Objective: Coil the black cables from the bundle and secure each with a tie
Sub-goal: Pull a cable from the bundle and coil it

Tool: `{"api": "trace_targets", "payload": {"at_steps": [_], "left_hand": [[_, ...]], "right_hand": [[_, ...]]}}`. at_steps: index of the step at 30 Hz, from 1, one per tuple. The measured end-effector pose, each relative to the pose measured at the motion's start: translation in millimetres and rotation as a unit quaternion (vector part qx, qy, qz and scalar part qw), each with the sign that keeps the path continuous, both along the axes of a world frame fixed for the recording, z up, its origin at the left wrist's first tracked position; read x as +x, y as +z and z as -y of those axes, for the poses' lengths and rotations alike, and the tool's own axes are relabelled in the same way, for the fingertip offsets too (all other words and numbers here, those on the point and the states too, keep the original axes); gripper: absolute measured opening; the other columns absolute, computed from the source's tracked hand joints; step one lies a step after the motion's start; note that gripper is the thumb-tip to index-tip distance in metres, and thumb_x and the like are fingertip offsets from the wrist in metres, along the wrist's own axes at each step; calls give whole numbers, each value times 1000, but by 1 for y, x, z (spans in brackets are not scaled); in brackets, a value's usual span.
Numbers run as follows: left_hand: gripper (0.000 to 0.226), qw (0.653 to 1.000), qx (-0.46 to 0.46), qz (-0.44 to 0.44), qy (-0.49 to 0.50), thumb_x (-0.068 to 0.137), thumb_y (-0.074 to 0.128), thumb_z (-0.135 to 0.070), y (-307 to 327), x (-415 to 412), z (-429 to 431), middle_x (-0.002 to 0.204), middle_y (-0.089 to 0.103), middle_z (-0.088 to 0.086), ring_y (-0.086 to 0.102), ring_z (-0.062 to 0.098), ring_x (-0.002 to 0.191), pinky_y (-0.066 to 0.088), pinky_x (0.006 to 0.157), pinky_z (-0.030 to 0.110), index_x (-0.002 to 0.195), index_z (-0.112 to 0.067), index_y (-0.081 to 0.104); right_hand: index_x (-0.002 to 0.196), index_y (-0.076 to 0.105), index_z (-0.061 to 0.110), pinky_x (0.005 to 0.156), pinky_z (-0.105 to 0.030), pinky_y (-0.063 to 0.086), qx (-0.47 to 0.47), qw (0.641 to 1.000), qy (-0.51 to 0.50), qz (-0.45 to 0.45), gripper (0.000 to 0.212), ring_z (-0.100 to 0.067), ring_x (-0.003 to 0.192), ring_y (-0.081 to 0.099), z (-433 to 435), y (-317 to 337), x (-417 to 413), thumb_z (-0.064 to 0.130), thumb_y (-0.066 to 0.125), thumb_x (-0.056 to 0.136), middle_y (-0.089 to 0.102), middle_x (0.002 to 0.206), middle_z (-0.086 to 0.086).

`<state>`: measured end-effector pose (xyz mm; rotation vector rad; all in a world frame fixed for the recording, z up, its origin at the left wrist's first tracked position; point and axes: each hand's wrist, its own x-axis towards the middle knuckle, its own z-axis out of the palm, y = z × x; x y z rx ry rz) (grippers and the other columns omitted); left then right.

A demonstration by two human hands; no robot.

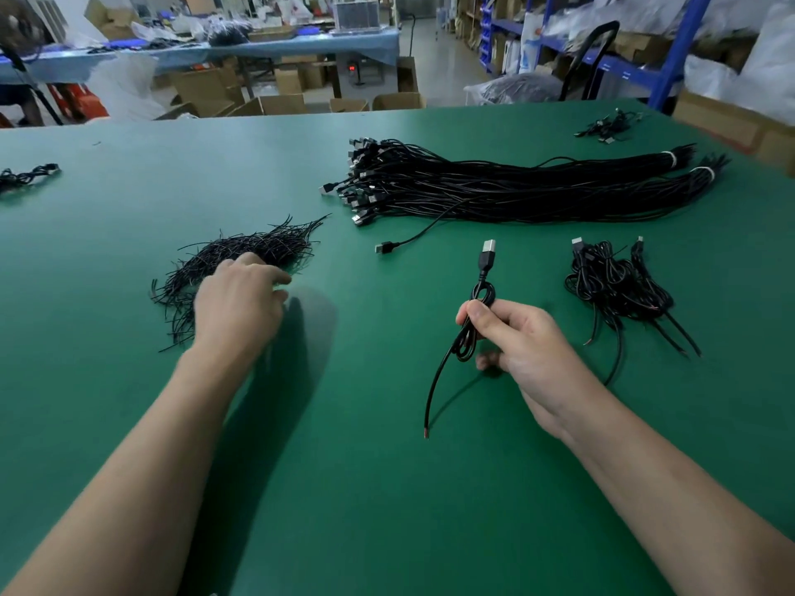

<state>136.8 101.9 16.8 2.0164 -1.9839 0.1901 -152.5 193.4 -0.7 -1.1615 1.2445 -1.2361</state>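
My right hand (514, 337) grips a coiled black USB cable (484, 290); its plug points up and its bare end trails down toward me. My left hand (238, 301) rests on a loose pile of thin black wire ties (241, 255), with its fingers down among them; whether it holds one is hidden. A large bundle of straight black cables (494, 187) lies across the green table (344, 466) at the back, bound by white bands at its right end. To the right of my right hand sits a small heap of coiled cables (615, 286).
One loose cable (408, 238) strays out from the bundle toward me. Small cable clusters lie at the far right corner (608, 126) and the left edge (26, 176). Behind the table stand cardboard boxes, a blue-covered bench and blue shelving.
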Motion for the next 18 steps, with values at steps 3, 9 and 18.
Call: {"api": "trace_targets", "payload": {"at_steps": [3,9,18], "left_hand": [[19,999,30,8,20,92,71,-25,6,12,-1,116,64,5,59,33,113,50,86,41,110,-29,77],[18,996,82,-38,17,86,77,-16,15,24,-1,100,75,0,64,29,99,51,81,36,92,-33,79],[38,985,115,-87,-94,79,76,6,22,38,1,75,74,-13,65,-3,75,45,78,24,81,-31,78]], "right_hand": [[81,76,27,55,-16,37,2,999,16,-29,27,-4,65,44,0,2,-1,34,59,101,49,69,7],[77,74,33,56,-13,35,11,999,22,-47,29,-4,62,40,1,2,1,37,59,101,42,64,12],[79,75,31,56,-12,39,12,998,23,-52,28,-3,63,44,1,4,1,37,58,101,45,62,14]]}}
